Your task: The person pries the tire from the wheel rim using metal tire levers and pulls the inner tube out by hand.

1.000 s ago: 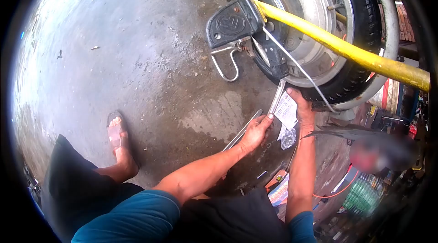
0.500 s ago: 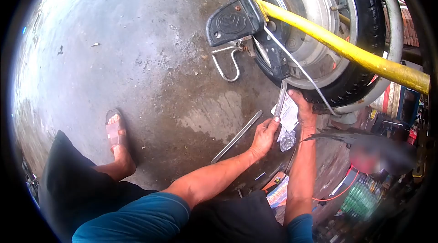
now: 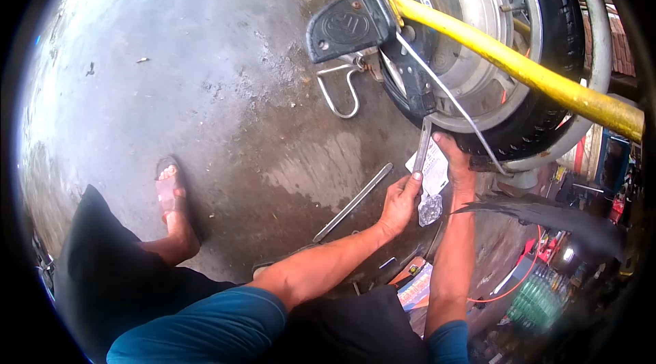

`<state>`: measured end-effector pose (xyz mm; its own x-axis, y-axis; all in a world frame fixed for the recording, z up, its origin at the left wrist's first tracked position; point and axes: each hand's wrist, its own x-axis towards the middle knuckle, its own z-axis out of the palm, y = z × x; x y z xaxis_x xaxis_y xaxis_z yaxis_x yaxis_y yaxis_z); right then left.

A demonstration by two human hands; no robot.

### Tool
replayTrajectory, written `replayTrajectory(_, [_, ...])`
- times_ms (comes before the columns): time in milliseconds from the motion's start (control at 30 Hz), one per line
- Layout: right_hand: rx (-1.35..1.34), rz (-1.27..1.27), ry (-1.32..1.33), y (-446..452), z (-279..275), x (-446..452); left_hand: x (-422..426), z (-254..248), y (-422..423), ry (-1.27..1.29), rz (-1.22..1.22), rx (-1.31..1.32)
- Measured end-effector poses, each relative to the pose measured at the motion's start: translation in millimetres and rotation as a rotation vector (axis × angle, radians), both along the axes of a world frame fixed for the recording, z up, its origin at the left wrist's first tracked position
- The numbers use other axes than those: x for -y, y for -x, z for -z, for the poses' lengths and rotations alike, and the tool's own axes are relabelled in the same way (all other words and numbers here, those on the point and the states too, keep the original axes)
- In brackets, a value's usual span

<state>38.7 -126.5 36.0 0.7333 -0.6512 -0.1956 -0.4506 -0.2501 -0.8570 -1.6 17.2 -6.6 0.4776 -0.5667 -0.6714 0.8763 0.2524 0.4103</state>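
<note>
A flat metal lever [image 3: 423, 147] is gripped in my left hand [image 3: 402, 201], its upper end at the lower edge of the black tire [image 3: 569, 43]. My right hand [image 3: 452, 158] presses against the tire's underside, just right of the lever; its fingers are partly hidden behind the tire. Inside the tire sits a grey metal wheel rim [image 3: 471, 9]. A yellow frame tube [image 3: 506, 57] and a thin metal rod cross in front of the wheel. Below the tire, a white paper [image 3: 437, 166] and a crumpled clear plastic piece [image 3: 430, 210] lie between my hands.
A second metal lever [image 3: 353, 202] lies on the concrete floor left of my left hand. A black plastic cover [image 3: 350, 22] and a bent metal hook [image 3: 339, 94] are beside the wheel. Green bottles [image 3: 536, 299], an orange hose [image 3: 509, 290] and assorted tools lie at the lower right.
My left hand has moved slightly right and down along with the lever, which stands more upright. The lever on the floor is now more exposed. The wheel appears slightly further right.
</note>
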Motion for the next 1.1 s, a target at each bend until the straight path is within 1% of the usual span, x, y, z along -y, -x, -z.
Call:
replayTrajectory(100, [0.016, -0.026, -0.047, -3.7, -3.7, -1.8, 0.0, -2.7, -4.6, -0.022, 0.014, 0.018])
replayTrajectory(167, [-0.031, -0.010, -0.082, 3.0, -1.3, 1.8, 7.2, 10.0, -0.2, -0.027, -0.006, 0.085])
replayTrajectory(200, [-0.052, -0.041, -0.097, 4.3, 0.6, 5.5, 10.1, 11.8, 0.9, -0.030, -0.015, 0.117])
replayTrajectory(300, [0.046, -0.059, -0.001, 2.3, 4.5, 1.3, 16.6, 9.0, -0.1, -0.128, -0.020, 0.242])
replayTrajectory(333, [0.047, -0.053, 0.040, 1.3, 4.7, -0.5, 15.1, 8.0, -2.5, -0.086, 0.014, 0.209])
replayTrajectory(433, [0.022, -0.009, 0.118, 4.2, 2.1, -1.9, -8.3, 13.1, -17.3, -0.114, 0.156, 0.266])
replayTrajectory(467, [-0.003, 0.018, 0.104, 3.9, 1.6, -2.0, -31.8, 1.3, -44.2, -0.219, 0.373, 0.330])
replayTrajectory(500, [-0.016, 0.028, 0.093, 2.4, -1.3, -5.0, -44.9, 7.9, -57.9, -0.234, 0.448, 0.404])
replayTrajectory(533, [-0.029, 0.038, 0.082, 0.9, -3.9, -8.1, -62.1, -7.6, -86.2, -0.257, 0.608, 0.394])
replayTrajectory(567, [-0.042, 0.048, 0.071, -0.6, -6.3, -11.1, -73.7, -15.2, -114.8, -0.293, 0.793, 0.458])
replayTrajectory(600, [-0.080, 0.038, 0.126, -0.5, -9.5, -11.9, -79.9, -10.0, -134.4, -0.303, 0.921, 0.450])
replayTrajectory(633, [-0.123, 0.063, 0.100, 1.8, -9.5, -12.5, -83.2, 17.7, -144.3, -0.251, 0.917, 0.602])
replayTrajectory(667, [-0.167, 0.088, 0.074, 4.1, -9.5, -13.0, -87.6, -6.9, -172.7, -0.290, 1.063, 0.633])
replayTrajectory(700, [-0.210, 0.112, 0.048, 6.4, -9.5, -13.5, -86.7, -27.1, -198.9, -0.338, 1.281, 0.572])
replayTrajectory(767, [-0.115, 0.115, 0.057, 6.1, -3.6, -16.9, -86.2, -28.7, -212.2, -0.320, 1.258, 0.585])
replayTrajectory(867, [0.013, 0.123, -0.031, -0.4, -0.7, -25.5, -83.9, -61.4, -228.3, -0.426, 1.350, 0.594])
replayTrajectory(900, [0.046, 0.129, -0.079, -1.7, -0.9, -29.6, -84.0, -59.3, -232.3, -0.343, 1.353, 0.499])
replayTrajectory(933, [-0.037, 0.128, -0.136, -3.4, -6.1, -34.1, -84.9, -54.5, -236.4, -0.258, 1.353, 0.403])
replayTrajectory(967, [-0.053, 0.133, -0.125, -5.9, -9.9, -37.9, -87.1, -51.9, -240.5, -0.175, 1.349, 0.308])
replayTrajectory(1000, [-0.068, 0.138, -0.114, -8.9, -12.8, -42.0, -92.7, -56.6, -244.8, -0.044, 1.329, 0.160])
replayTrajectory(1100, [-0.064, 0.096, -0.081, -5.0, -3.9, -45.3, -104.3, -59.9, -232.4, 0.271, 0.994, 0.040])
